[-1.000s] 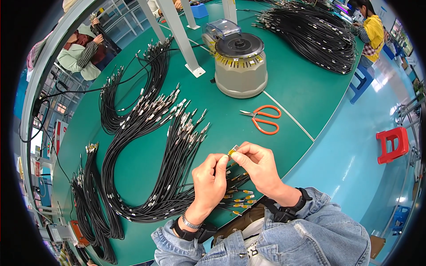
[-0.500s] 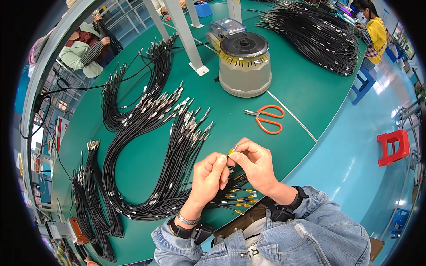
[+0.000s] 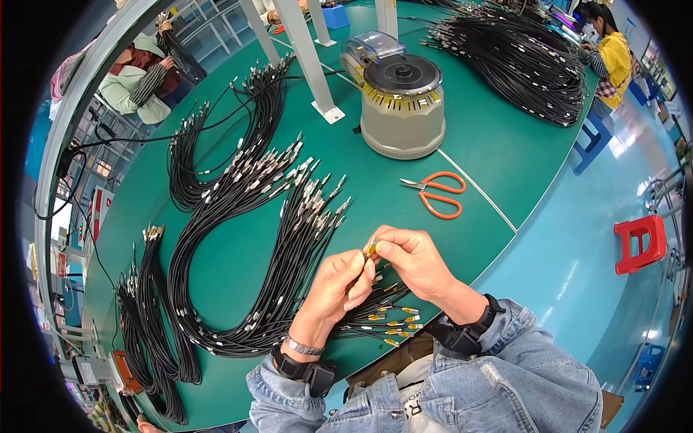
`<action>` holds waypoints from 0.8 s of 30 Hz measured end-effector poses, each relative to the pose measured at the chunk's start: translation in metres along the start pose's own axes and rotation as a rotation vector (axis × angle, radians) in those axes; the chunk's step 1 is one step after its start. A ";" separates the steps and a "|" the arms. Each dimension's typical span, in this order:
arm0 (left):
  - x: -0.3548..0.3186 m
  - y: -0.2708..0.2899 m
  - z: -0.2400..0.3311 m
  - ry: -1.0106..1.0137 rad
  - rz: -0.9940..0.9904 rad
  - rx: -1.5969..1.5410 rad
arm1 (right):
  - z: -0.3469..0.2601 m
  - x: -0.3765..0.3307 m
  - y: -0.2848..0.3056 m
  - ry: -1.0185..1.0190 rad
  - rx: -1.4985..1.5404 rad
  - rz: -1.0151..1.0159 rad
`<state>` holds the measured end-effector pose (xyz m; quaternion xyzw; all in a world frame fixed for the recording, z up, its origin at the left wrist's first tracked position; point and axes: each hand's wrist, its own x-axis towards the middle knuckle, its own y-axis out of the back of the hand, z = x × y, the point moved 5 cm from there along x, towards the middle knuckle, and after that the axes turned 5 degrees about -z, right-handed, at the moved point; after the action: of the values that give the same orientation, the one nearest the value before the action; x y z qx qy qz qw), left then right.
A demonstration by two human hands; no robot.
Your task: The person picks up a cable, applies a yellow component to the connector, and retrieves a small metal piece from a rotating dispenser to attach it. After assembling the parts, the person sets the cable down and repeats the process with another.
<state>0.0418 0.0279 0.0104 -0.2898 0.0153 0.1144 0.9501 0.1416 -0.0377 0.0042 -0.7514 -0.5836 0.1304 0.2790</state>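
Left hand [image 3: 338, 283] and right hand [image 3: 413, 258] meeting over the near edge of the green counter [image 3: 505, 144], fingertips pressed together, pinching a small yellow-wrapped metal connector end of a thin black cable [image 3: 371, 248] between them. Just below, a fan of similar yellow-tipped black cable ends [image 3: 390, 325] lying on the counter. To the left, long looped bundles of black cables with silver plugs [image 3: 289, 216]. Farther off, orange-handled scissors [image 3: 437, 195] lying flat, well apart from the hands, and behind them a round beige tape-dispensing machine with a dark top [image 3: 401, 105].
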 end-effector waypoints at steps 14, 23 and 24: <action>0.004 -0.009 0.002 -0.005 0.168 0.166 | -0.017 -0.005 -0.002 0.065 -0.148 0.038; 0.008 -0.008 0.001 -0.112 0.304 0.624 | -0.021 -0.017 0.015 -0.021 -0.193 0.071; 0.007 -0.007 0.006 -0.237 0.320 0.872 | -0.026 -0.019 0.018 -0.045 -0.250 0.059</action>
<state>0.0503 0.0270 0.0183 0.1569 -0.0022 0.2746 0.9487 0.1640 -0.0657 0.0129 -0.7940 -0.5789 0.0817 0.1663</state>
